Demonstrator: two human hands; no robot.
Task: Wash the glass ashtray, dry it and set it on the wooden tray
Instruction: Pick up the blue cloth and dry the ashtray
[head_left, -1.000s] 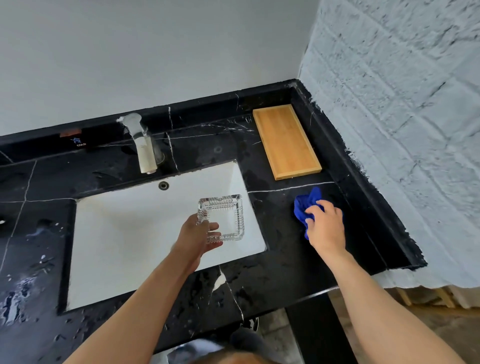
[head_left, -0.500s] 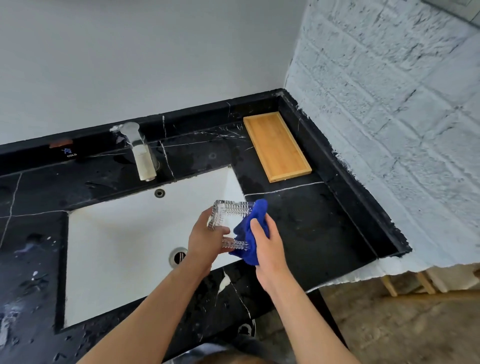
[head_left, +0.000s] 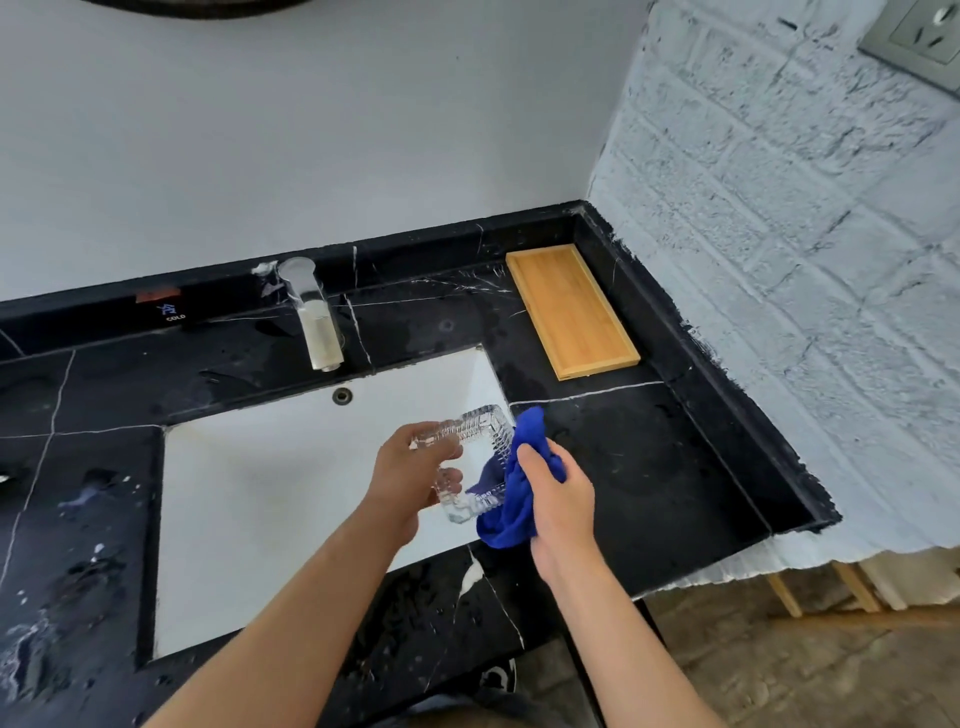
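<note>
My left hand (head_left: 410, 470) grips the square clear glass ashtray (head_left: 475, 431) by its left side and holds it tilted over the right part of the white sink (head_left: 270, 499). Pressed against the ashtray's right side is a blue cloth (head_left: 522, 480), bunched in my right hand (head_left: 561, 499). Part of the cloth shows through the glass. The wooden tray (head_left: 571, 309) lies bare on the black counter at the back right, well apart from both hands.
A metal tap (head_left: 317, 317) stands behind the sink. The black marble counter (head_left: 649, 467) is wet in places. A raised black ledge and a white brick wall (head_left: 779, 234) bound the counter's right side. A wall socket (head_left: 919, 41) sits high at the top right.
My right hand picked the blue cloth up from the counter and brought it left onto the ashtray. The ashtray has been tilted in my left hand.
</note>
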